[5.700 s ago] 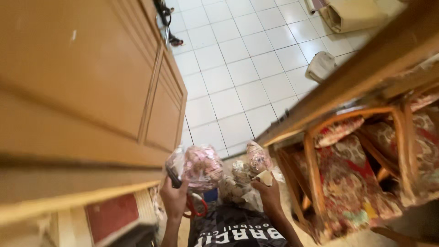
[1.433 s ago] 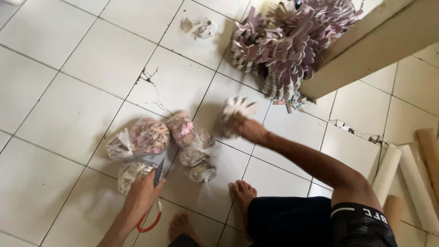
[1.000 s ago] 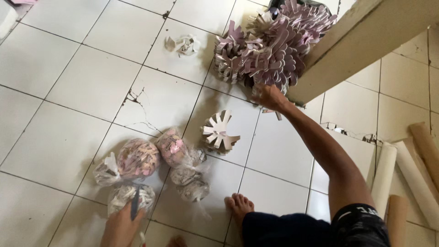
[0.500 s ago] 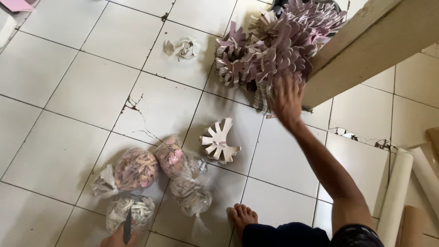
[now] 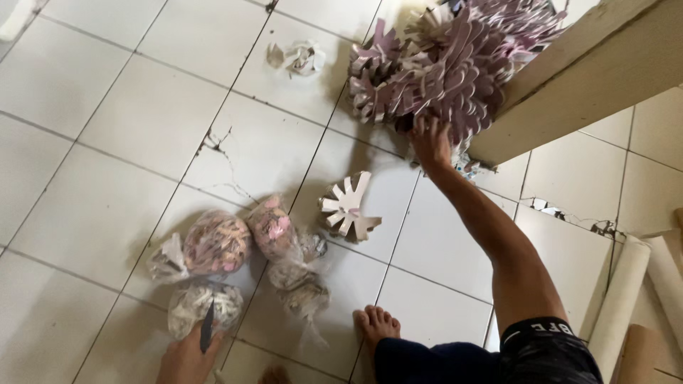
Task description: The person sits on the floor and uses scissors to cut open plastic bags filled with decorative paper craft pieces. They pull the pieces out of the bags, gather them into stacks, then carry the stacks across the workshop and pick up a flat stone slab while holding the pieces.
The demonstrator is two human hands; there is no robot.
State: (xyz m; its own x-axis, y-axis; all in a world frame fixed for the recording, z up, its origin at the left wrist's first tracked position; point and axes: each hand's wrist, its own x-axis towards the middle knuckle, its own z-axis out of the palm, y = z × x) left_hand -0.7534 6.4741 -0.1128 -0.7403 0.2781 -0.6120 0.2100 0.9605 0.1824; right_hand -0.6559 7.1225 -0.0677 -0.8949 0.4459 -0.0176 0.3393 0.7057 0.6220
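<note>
My right hand (image 5: 430,142) reaches far forward into the lower edge of a big heap of purple-pink paper cutouts (image 5: 448,64); its fingertips are buried among the pieces, so its grip is hidden. One pale fan-shaped cutout (image 5: 348,210) lies alone on the tile below that arm. My left hand (image 5: 186,355) sits at the bottom edge, closed around scissors (image 5: 206,333) whose dark blade points up over a clear bag of scraps (image 5: 196,306). Two more clear bags hold pinkish pieces (image 5: 217,243) (image 5: 274,226).
A pale wooden beam (image 5: 590,78) slants over the heap at the upper right. Cream paper rolls (image 5: 620,299) lie at the right edge. A crumpled paper wad (image 5: 297,57) rests at the top. My bare foot (image 5: 377,326) is near the bags on the cracked white tiles.
My right hand set the fan-shaped cutout on the tile, then stretched up into the heap. The left hand with the scissors stayed low by the bags.
</note>
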